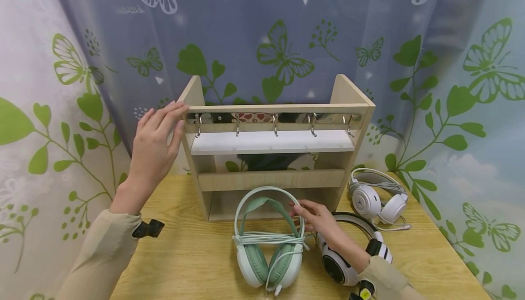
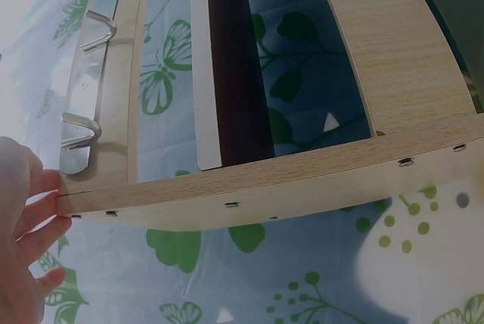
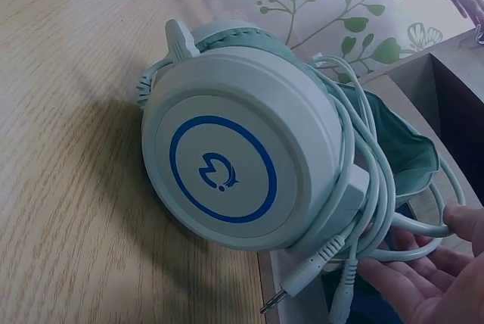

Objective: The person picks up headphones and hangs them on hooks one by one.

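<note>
A small wooden rack (image 1: 270, 179) stands on the table, with a metal strip of several hooks (image 1: 275, 129) along its upper front board. My left hand (image 1: 153, 142) rests on the rack's top left corner, its fingers fairly straight; the left wrist view shows the fingertips touching the end of the board near a hook (image 2: 79, 129). With my right hand (image 1: 321, 225) I hold the right side of the headband of a mint-green headset (image 3: 219, 165), thumb on one side and fingers on the other. Its cable is wound across between the earcups, and the plug (image 3: 306, 271) hangs beside one cup.
A white-and-black headset (image 1: 340, 268) lies under my right forearm. Farther back, right of the rack, sits a white headset (image 1: 367, 199) with its cable. Patterned curtain cloth (image 1: 279, 58) hangs behind and at both sides of the wooden table (image 1: 172, 245).
</note>
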A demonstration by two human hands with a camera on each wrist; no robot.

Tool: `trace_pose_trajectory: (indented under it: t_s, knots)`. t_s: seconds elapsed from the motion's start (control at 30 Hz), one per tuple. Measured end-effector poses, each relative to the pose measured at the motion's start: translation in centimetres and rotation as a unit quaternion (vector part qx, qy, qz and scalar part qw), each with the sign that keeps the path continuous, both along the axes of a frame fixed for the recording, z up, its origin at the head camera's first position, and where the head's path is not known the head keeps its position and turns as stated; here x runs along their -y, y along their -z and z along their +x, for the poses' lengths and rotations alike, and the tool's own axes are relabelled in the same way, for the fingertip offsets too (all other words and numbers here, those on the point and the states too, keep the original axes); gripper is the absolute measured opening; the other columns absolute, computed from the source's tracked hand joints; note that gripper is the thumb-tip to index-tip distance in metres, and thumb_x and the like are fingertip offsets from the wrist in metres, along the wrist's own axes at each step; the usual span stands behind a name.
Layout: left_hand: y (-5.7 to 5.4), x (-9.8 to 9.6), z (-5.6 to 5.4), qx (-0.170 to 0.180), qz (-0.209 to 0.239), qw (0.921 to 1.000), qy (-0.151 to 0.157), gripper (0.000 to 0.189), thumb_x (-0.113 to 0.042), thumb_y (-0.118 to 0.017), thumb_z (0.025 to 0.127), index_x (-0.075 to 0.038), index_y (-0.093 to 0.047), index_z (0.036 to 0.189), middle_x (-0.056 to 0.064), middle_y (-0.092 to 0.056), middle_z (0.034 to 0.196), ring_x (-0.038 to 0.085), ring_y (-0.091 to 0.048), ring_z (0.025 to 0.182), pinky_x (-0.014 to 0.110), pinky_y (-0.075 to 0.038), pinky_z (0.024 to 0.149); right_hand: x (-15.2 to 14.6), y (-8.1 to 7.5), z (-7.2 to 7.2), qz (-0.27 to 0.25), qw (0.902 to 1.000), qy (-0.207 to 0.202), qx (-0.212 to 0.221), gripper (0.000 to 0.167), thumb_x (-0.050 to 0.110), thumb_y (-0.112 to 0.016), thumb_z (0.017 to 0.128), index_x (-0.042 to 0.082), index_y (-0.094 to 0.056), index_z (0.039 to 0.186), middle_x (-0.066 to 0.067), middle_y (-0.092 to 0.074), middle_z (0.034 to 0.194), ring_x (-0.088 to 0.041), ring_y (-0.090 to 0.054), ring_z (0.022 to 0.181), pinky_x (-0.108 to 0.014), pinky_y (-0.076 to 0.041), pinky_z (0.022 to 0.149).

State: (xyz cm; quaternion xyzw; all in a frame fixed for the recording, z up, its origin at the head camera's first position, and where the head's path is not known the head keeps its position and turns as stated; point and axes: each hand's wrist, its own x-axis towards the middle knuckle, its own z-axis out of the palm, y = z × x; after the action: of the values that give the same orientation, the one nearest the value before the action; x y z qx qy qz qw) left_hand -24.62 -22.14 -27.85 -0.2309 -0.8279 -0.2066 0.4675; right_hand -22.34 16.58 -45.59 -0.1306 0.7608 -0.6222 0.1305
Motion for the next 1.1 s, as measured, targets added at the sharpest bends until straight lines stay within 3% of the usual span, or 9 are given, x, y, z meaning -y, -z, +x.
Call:
trace_pose_trajectory:
  t_s: [0.47, 0.7, 0.87, 1.1]
  knots:
    - [-0.1, 0.0, 0.2, 0.003, -0.002, 1.0, 0.001, 0.032, -0.009, -0.057, 0.103, -0.005, -0.065, 0.134, 0.013, -0.063, 0.138, 0.031, -0.055, 0.132, 0.052, -0.029, 0.12, 0.3, -0.2, 0.2, -0.008, 0.9999, 0.002, -0.008, 0.049, 0.031, -0.054, 0.107, -0.004, -0.055, 0.141, -0.018, -0.07, 0.112, -0.025, -0.071, 0.095, -0.055, -0.057, 0.088]
    - [-0.3, 0.3, 0.1, -0.001, -0.016, 0.9999, 0.005, 0.033, -0.008, -0.057, 0.103, -0.006, -0.064, 0.135, 0.013, -0.062, 0.138, 0.031, -0.055, 0.133, 0.052, -0.029, 0.12, 0.5, -0.5, 0.3, -0.005, 0.9996, 0.0, -0.029, 0.047, 0.028, -0.054, 0.107, -0.005, -0.055, 0.14, -0.021, -0.069, 0.112, -0.032, -0.071, 0.098, -0.045, -0.06, 0.084]
    - [-0.3, 0.6, 0.1, 0.002, -0.028, 0.9996, 0.009, 0.035, -0.007, -0.058, 0.103, -0.007, -0.063, 0.137, 0.012, -0.062, 0.14, 0.031, -0.054, 0.134, 0.053, -0.029, 0.119, 0.6, -0.8, 0.5, -0.003, 0.9992, -0.001, -0.041, 0.045, 0.028, -0.053, 0.107, -0.004, -0.056, 0.14, -0.022, -0.069, 0.112, -0.035, -0.071, 0.1, -0.044, -0.06, 0.084]
    - [-0.3, 0.8, 0.1, 0.001, -0.038, 0.9992, 0.01, 0.036, -0.007, -0.058, 0.102, -0.007, -0.063, 0.138, 0.012, -0.061, 0.141, 0.032, -0.054, 0.134, 0.053, -0.028, 0.12, 0.8, -1.0, 0.5, 0.009, 0.9988, 0.005, -0.049, 0.045, 0.03, -0.055, 0.106, -0.001, -0.058, 0.139, -0.017, -0.071, 0.111, -0.024, -0.071, 0.099, -0.047, -0.059, 0.086]
